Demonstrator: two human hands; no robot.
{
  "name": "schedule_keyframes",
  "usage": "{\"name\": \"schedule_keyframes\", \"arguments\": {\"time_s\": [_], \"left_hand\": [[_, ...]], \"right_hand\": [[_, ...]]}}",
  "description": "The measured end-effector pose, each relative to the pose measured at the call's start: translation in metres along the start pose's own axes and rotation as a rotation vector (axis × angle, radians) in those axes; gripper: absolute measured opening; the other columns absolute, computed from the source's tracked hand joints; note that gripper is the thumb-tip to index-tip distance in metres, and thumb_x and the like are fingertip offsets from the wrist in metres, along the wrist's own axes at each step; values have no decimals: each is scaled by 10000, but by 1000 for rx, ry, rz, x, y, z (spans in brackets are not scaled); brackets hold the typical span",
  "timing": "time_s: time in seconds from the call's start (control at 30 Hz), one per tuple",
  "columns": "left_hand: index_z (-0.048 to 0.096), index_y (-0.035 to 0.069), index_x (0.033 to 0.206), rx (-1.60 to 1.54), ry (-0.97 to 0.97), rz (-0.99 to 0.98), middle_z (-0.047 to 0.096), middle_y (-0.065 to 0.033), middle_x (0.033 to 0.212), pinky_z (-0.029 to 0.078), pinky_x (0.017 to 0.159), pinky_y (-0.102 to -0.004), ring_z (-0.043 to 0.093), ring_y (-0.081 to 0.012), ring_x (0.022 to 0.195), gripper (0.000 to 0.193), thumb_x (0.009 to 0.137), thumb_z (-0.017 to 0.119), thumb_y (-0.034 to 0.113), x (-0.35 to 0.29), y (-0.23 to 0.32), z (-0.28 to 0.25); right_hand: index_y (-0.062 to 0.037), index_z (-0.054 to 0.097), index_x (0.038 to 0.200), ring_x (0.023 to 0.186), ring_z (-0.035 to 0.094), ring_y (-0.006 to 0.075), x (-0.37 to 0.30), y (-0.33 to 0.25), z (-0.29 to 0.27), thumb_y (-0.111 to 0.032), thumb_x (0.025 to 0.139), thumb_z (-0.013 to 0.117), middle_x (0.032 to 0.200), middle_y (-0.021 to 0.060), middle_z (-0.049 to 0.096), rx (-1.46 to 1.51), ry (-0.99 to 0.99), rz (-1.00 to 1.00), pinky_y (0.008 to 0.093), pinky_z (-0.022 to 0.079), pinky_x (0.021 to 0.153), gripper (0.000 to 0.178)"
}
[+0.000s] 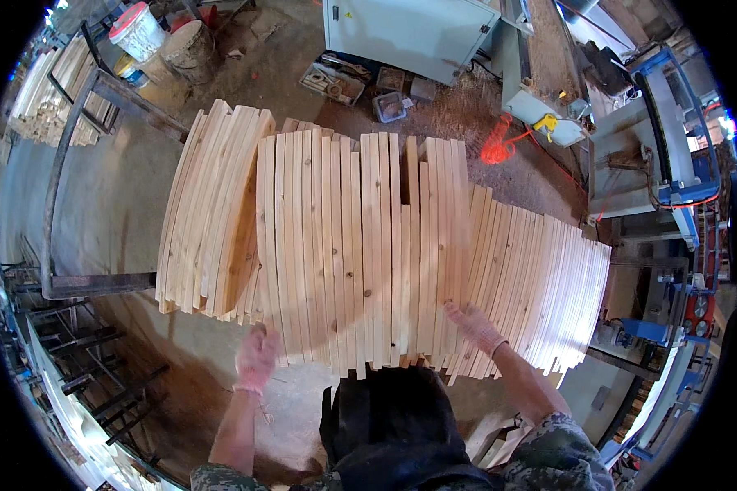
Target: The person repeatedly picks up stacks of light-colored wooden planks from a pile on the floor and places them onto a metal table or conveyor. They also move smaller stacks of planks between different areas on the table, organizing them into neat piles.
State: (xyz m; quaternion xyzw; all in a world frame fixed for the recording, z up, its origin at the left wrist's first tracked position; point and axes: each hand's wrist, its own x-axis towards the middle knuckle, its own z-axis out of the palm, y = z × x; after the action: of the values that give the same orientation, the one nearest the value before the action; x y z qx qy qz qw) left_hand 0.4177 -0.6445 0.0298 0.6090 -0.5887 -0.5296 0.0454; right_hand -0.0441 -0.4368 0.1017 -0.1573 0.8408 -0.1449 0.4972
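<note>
A broad stack of pale wooden slats (360,245) lies in front of the person, long edges side by side, near ends facing the body. It reads as three batches: a middle batch lying flat, of which I make out roughly fifteen slats on top, a left batch (209,213) tipped up on edge and fanned outward, and a right batch (540,286) sloping down and away (too tightly packed on either side to count with any confidence).

Both hands wear thin pinkish gloves. The left hand (256,358) sits at the near left corner of the middle batch, fingers curled against the slat ends; whether it actually grips one I cannot tell. The right hand (475,326) rests flat on top of the slats where the middle and right batches meet, fingers spread and open, pressing down on the wood rather than clasping it. So the stack lies just ahead of and between the two hands, touched by both.

Below the stack hangs the person's dark apron (393,425), with camouflage sleeves (561,450) at the lower edge. Farther out: one grey metal cabinet (409,33) beyond the stack, two buckets (139,31) at upper left, one tangle of orange cord (499,146) on the dusty floor, a blue-framed machine (671,139) at right, and another heap of slats (53,94) on a metal rack at far left.
</note>
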Motion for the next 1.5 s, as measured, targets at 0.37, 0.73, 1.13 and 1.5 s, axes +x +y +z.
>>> {"name": "schedule_keyframes", "arguments": {"time_s": [0.37,0.73,1.13,1.5], "left_hand": [[380,41,1640,-387,-33,111,476,-131,1622,336,1239,-401,431,-287,1489,750,1090,535,527,145,70,5],[560,82,1513,-813,-205,-97,647,-100,1443,554,1076,-425,666,-263,1257,703,950,761,453,122,149,7],[441,-1,1594,-508,-357,85,614,-125,1491,470,1177,-410,640,-277,1314,670,984,638,194,162,-26,-9],[498,-9,1525,-494,-471,65,645,-138,1427,522,1108,-417,667,-285,1251,606,978,637,213,-14,118,50]], "right_hand": [[-69,338,1678,1321,571,117,151,21,-1,-379,1094,639,1550,47,553,997,393,-604,252,437,1118,726],[14,251,1683,1444,493,195,138,0,8,-296,1042,691,1589,125,517,1076,215,-447,332,345,1217,837],[52,410,1573,1179,678,237,54,95,13,-229,938,784,1307,133,690,1238,-98,-128,396,533,1052,788],[160,-56,1625,1316,642,316,-117,205,-15,-227,904,848,1414,254,659,1366,21,-329,388,452,1179,1219]]}}
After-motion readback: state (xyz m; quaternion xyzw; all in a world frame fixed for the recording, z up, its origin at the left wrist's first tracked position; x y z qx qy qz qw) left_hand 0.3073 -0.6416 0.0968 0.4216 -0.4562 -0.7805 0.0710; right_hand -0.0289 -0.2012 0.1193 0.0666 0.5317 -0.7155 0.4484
